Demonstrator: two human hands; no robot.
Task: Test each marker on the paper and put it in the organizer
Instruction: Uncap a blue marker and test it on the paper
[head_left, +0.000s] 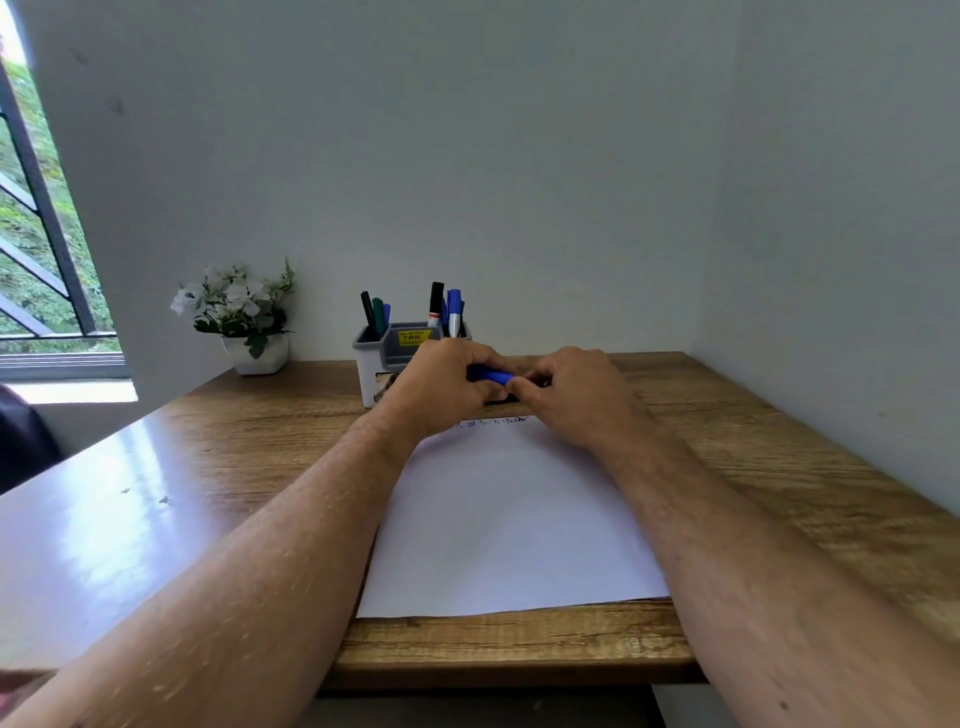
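A blue marker (491, 375) lies level between my two hands, just above the far end of the white paper (509, 519). My left hand (441, 387) grips its left part with curled fingers. My right hand (571, 395) pinches its right end. Small scribbled marks (498, 422) run along the paper's far edge. Behind my hands stands the grey and white organizer (387, 358), with several markers upright in it: dark and green ones (375, 314) on its left, black and blue ones (447, 309) on its right. Whether the cap is on the held marker is hidden.
A white pot of white flowers (241, 317) stands at the back left of the wooden table (779, 467). A barred window (41, 249) is at far left. Walls close off the back and right sides.
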